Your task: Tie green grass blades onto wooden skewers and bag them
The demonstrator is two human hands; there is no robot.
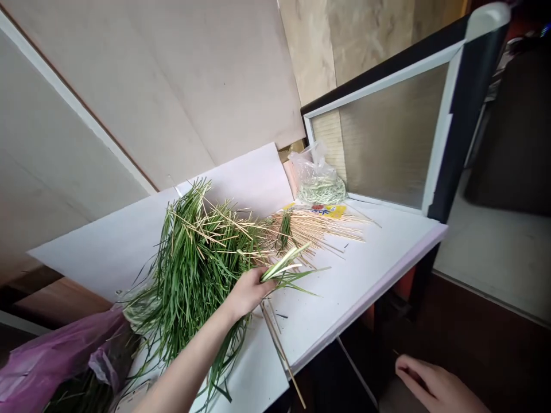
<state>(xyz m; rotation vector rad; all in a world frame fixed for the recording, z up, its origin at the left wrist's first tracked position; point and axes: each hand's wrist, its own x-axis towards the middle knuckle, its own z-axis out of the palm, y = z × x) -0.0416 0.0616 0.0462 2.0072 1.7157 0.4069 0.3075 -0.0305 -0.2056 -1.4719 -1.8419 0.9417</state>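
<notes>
My left hand (247, 292) is closed on a small bunch of green chives (287, 267), their pale ends pointing right over the white tabletop (379, 252). Just left of that hand lies a large heap of loose chives (193, 269) mixed with thin sticks. A fan of bamboo skewers (321, 229) lies beyond the hand, on a yellow wrapper (329, 210). My right hand (434, 384) hangs below the table edge at the lower right, fingers loosely extended, holding nothing.
A clear plastic bag of greens (318, 180) stands in the back corner against a framed frosted panel (396, 137). A purple plastic bag (51, 358) with more chives sits at the lower left. Single skewers (279, 350) lie near the table's front edge.
</notes>
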